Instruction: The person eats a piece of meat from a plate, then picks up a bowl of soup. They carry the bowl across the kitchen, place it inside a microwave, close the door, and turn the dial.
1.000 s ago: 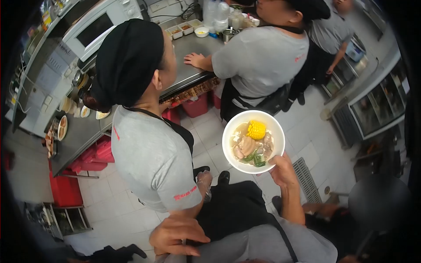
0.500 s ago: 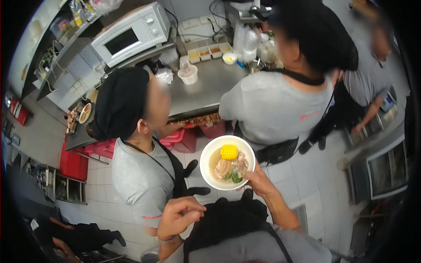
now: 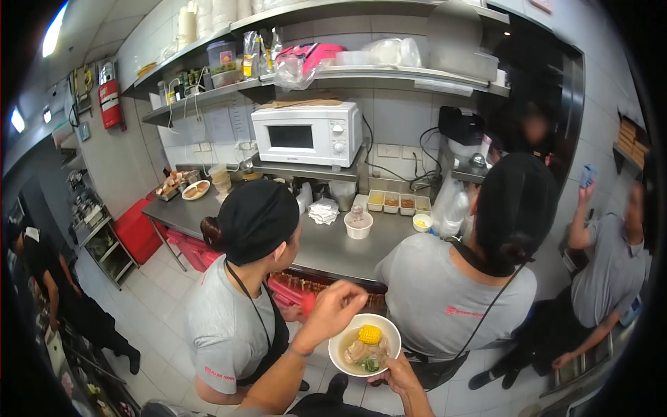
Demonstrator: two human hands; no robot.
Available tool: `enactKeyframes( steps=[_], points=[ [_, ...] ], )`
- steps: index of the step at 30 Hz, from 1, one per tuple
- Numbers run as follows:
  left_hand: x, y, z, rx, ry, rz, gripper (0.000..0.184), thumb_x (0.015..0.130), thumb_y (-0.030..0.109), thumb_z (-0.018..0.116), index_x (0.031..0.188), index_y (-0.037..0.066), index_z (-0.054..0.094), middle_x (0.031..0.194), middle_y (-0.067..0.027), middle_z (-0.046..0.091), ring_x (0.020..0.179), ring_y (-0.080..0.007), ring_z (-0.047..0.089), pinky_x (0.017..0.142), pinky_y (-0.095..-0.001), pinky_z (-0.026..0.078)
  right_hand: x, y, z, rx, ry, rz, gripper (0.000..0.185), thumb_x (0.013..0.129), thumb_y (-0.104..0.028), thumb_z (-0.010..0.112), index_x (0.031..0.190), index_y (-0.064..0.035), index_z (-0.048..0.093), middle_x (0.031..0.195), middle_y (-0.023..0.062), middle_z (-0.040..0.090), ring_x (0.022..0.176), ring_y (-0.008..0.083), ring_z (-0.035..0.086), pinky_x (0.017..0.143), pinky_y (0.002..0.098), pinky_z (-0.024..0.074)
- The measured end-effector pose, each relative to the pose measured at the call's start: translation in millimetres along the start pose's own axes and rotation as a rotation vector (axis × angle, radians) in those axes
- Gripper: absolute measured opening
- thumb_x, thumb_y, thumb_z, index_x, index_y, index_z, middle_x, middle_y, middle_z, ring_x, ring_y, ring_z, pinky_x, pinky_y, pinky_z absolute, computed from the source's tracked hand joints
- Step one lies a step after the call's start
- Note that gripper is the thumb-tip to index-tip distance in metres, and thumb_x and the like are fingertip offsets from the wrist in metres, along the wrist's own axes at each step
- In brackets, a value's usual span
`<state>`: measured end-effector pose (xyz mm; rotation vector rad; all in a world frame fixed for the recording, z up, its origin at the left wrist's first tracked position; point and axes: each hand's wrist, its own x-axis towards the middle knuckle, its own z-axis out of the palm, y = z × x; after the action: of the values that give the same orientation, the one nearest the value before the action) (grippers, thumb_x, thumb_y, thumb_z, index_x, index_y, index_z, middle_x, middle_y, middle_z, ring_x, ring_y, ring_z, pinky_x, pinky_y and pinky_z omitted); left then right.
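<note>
A white bowl (image 3: 336, 349) holds broth with a piece of yellow corn (image 3: 369, 335), chunks of meat (image 3: 356, 351) and green leaves. My right hand (image 3: 397, 375) grips the bowl at its lower right rim, thumb near the edge. Above the bowl's upper left side, my left hand (image 3: 336, 309) hangs in the air with its fingers curled, and the fingertips touch nothing that shows. Whether anything small is between those fingers cannot be made out.
Two people in grey shirts (image 3: 233, 326) (image 3: 451, 299) stand at a steel counter (image 3: 385, 243). On it are a white tub (image 3: 358, 226) and sauce trays (image 3: 399, 202). A microwave (image 3: 306, 133) sits behind. Other people stand at far left and right.
The view has tilted up, showing shelves and more counter. The bowl appears lower in view, still in my right hand. My left hand has risen and moved towards the bowl.
</note>
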<state>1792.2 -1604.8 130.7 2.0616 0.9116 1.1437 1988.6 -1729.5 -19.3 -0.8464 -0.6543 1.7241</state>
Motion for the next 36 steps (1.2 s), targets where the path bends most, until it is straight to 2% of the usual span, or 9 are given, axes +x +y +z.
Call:
enactKeyframes(
  steps=[7,9,12,14,17,23,29,32,36],
  points=[
    [118,-90,27,-0.159,0.466,-0.018,0.026,0.092,0.011,0.065,0.114,-0.003,0.066,0.107,-0.0135,0.065,0.091,-0.0188,0.065,0.077,-0.0315,0.052,26,-3,-1,0.003,0.033,0.044,0.078,0.085,0.005,0.047,0.155,-0.0103,0.013,0.136,0.0231,0.050,0.097,0.0338,0.071,0.060,0.0411,0.0667],
    [172,-111,19,-0.028,0.525,0.058,0.026,0.090,0.008,0.063,0.114,-0.003,0.067,0.108,-0.0165,0.065,0.094,-0.0230,0.066,0.081,-0.0337,0.053,32,-9,5,0.016,0.041,0.064,0.079,0.083,0.006,0.046,0.154,-0.0105,0.016,0.136,0.0230,0.051,0.100,0.0335,0.070,0.062,0.0412,0.0666],
    [251,-163,12,0.050,0.478,0.026,0.019,0.085,0.011,0.065,0.099,0.000,0.072,0.125,-0.0261,0.061,0.111,-0.0348,0.063,0.095,-0.0399,0.051,41,-15,15,-0.052,0.121,0.015,0.077,0.075,0.005,0.048,0.149,0.0022,0.024,0.130,0.0244,0.055,0.099,0.0397,0.069,0.062,0.0488,0.0659],
    [302,-216,18,0.199,0.466,0.064,0.015,0.083,0.013,0.065,0.089,0.002,0.073,0.133,-0.0324,0.056,0.119,-0.0411,0.060,0.097,-0.0432,0.050,45,-25,24,-0.090,0.172,0.056,0.077,0.076,0.006,0.046,0.150,-0.0007,0.025,0.134,0.0252,0.053,0.104,0.0408,0.067,0.063,0.0486,0.0660],
    [356,-256,16,0.098,0.342,-0.002,0.016,0.081,0.017,0.068,0.085,0.004,0.076,0.145,-0.0407,0.040,0.133,-0.0423,0.050,0.110,-0.0407,0.041,65,-31,20,-0.091,0.206,0.052,0.078,0.076,0.006,0.046,0.150,-0.0009,0.025,0.134,0.0253,0.053,0.104,0.0409,0.067,0.064,0.0486,0.0660],
    [406,-286,20,0.078,0.303,-0.110,0.018,0.079,0.015,0.069,0.093,0.005,0.075,0.152,-0.0439,0.022,0.132,-0.0447,0.050,0.110,-0.0397,0.042,105,-34,15,-0.059,0.296,0.016,0.078,0.076,0.006,0.046,0.150,-0.0012,0.025,0.134,0.0255,0.053,0.105,0.0410,0.067,0.064,0.0486,0.0660],
    [414,-300,28,0.077,0.303,-0.066,0.018,0.080,0.012,0.068,0.094,0.003,0.072,0.152,-0.0443,0.021,0.126,-0.0444,0.055,0.105,-0.0398,0.046,126,-34,12,-0.043,0.372,-0.005,0.078,0.076,0.007,0.046,0.150,-0.0016,0.025,0.135,0.0257,0.052,0.105,0.0411,0.067,0.064,0.0485,0.0660],
    [420,-300,30,0.072,0.331,-0.046,0.015,0.083,0.011,0.062,0.092,0.001,0.069,0.155,-0.0402,0.020,0.118,-0.0483,0.058,0.100,-0.0451,0.048,135,-33,11,-0.038,0.385,-0.003,0.078,0.076,0.007,0.045,0.150,-0.0018,0.025,0.135,0.0258,0.052,0.106,0.0412,0.067,0.064,0.0485,0.0660],
    [428,-304,32,0.024,0.391,-0.041,0.010,0.083,0.010,0.062,0.084,0.002,0.067,0.152,-0.0423,0.024,0.123,-0.0454,0.056,0.102,-0.0423,0.047,142,-33,8,-0.034,0.385,0.006,0.078,0.076,0.007,0.045,0.150,-0.0020,0.025,0.136,0.0259,0.052,0.106,0.0413,0.067,0.065,0.0485,0.0660]
  ],
)
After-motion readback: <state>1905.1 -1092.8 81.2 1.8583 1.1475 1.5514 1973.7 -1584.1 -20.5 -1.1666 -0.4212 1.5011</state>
